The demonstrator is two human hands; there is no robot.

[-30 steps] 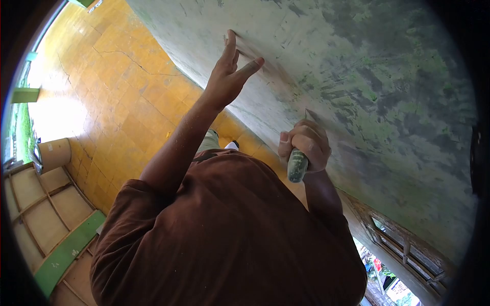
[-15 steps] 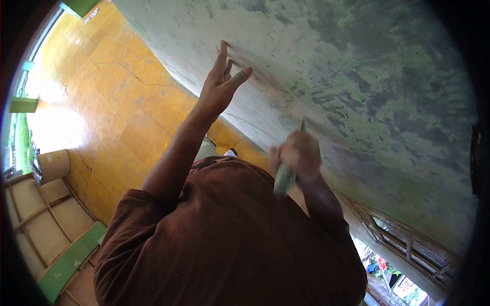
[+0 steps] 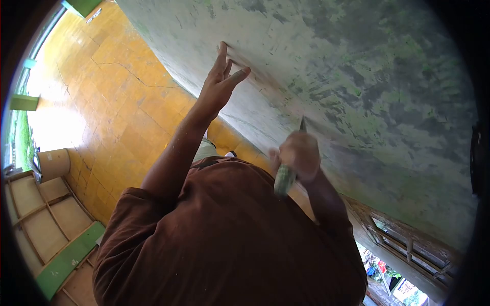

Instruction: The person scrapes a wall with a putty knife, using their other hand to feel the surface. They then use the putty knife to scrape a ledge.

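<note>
My left hand rests with its fingertips on the patchy grey-green wall, fingers spread and thumb apart, with nothing in it. Lower along the wall, my right hand is wrapped around a scraper. Its worn greenish handle sticks out below the fist toward my shirt. A thin dark blade, seen nearly edge-on, comes out above the fist with its tip at the wall surface. Much of the blade is hidden by my fingers, and the hand is slightly blurred. Dark patches and green flecks mark the wall around the blade.
A yellow tiled floor with cracks lies left of the wall. A brown cylindrical container stands beside a wooden framed panel with a green board. At lower right is a wooden window frame.
The right hand and scraper have shifted only very slightly, with less blur now. My left hand stays in nearly the same spot on the wall.
</note>
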